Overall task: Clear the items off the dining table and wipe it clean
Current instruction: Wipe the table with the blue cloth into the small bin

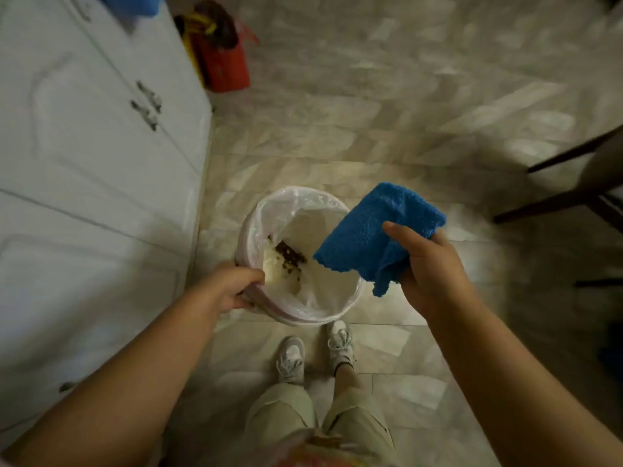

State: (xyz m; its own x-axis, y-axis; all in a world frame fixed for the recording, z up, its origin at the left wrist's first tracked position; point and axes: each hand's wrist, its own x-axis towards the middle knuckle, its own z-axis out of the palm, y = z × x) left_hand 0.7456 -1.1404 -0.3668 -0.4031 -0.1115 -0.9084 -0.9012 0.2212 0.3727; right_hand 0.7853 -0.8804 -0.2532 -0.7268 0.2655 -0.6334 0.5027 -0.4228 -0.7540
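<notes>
Gripping bin and cloth, lower centre of frame.
Your left hand point(232, 286) grips the bin point(300, 311) rim; your right hand point(429, 264) clutches the blue cloth point(374, 237). Loosen that hold and it could drop into the scraps point(290, 256).

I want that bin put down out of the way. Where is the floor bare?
Bare tile floor lies beyond the bin, between the white cabinets and the dark chair legs. It is crowded near the red bag by the cabinets and around the shoes.

I see my left hand point(232, 288) at lower centre-left, fingers curled tight (thumb on top); my right hand point(428, 264), centre-right, pinches with thumb raised.
</notes>
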